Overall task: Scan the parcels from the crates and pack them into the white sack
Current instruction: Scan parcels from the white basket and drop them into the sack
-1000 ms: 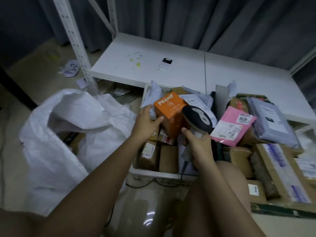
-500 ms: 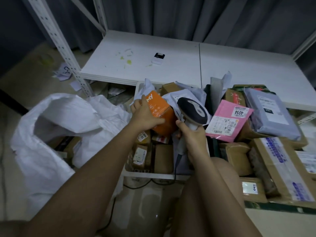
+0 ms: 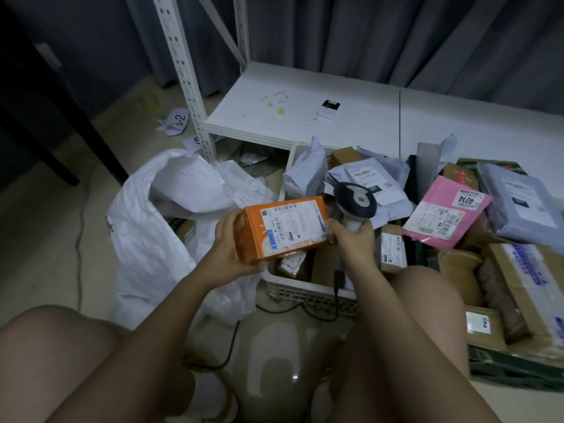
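Note:
My left hand (image 3: 227,248) grips an orange box (image 3: 282,228) by its left end, label side up, above the near edge of the white crate (image 3: 305,293). My right hand (image 3: 351,239) holds the handle of a black-and-white barcode scanner (image 3: 355,201), and its fingers touch the box's right end. The scanner head sits just right of the box. The white sack (image 3: 171,221) lies open on the floor to the left. A pink parcel (image 3: 442,213) and a grey mailer (image 3: 525,203) top the dark crate (image 3: 515,370) on the right.
A white shelf board (image 3: 320,117) runs behind the crates, with a metal upright (image 3: 186,77) at its left corner. Paper scraps (image 3: 174,123) lie on the floor. The scanner cable (image 3: 320,315) loops under the white crate. My knees fill the bottom of the view.
My left hand lifted the orange box out of the crate and turned it label side up, toward me. My right hand moved against the box's right end with the scanner.

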Available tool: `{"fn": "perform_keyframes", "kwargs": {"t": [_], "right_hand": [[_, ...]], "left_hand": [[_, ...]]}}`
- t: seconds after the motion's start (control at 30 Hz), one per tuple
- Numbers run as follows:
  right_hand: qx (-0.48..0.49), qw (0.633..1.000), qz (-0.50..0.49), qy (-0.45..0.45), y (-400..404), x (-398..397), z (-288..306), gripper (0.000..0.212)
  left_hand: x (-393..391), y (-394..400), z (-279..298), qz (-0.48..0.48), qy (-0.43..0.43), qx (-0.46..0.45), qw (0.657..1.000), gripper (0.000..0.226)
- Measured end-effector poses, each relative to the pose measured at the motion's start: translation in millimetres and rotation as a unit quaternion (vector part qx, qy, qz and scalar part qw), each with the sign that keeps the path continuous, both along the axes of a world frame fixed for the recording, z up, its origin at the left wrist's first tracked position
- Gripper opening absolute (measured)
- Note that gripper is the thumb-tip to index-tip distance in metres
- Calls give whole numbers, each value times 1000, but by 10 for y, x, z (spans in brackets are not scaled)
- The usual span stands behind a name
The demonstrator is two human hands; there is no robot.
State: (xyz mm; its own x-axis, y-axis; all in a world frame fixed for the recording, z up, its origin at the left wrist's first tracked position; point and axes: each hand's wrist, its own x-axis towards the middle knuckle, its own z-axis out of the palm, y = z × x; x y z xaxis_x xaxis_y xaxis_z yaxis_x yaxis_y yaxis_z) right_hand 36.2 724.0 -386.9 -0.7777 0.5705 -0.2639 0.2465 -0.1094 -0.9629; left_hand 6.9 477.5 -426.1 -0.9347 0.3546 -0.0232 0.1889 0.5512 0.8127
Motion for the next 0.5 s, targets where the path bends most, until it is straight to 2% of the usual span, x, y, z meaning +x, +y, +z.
{"fn": "perform_keyframes", "kwargs": {"t": [0.1,0.2,0.27,0.3,0.4,0.47,0.5], "right_hand": [[52,998,30,-34,-141,11,-135,43],[112,988,66,-85,-202,-5,-204,51],[140,981,86,-104,-210,-12,-219,54],[149,979,91,-107,-214,-10,-227,55],[148,980,86,-104,-219,12,-267,55],[127,984,74,-100,-213,32,-295,49],[117,986,68,-100,-207,39,-306,46]], "left_hand": [[84,-128,-95,-11,-74,35,997,125],[115,-159,-106,-9,-87,91,992,114],[132,-163,-118,31,-106,122,986,105],[145,-160,-125,73,-145,134,978,103],[152,-122,-138,164,-288,235,914,92],[129,-97,-92,175,-339,326,865,85],[106,-88,-53,175,-346,349,853,84]]}}
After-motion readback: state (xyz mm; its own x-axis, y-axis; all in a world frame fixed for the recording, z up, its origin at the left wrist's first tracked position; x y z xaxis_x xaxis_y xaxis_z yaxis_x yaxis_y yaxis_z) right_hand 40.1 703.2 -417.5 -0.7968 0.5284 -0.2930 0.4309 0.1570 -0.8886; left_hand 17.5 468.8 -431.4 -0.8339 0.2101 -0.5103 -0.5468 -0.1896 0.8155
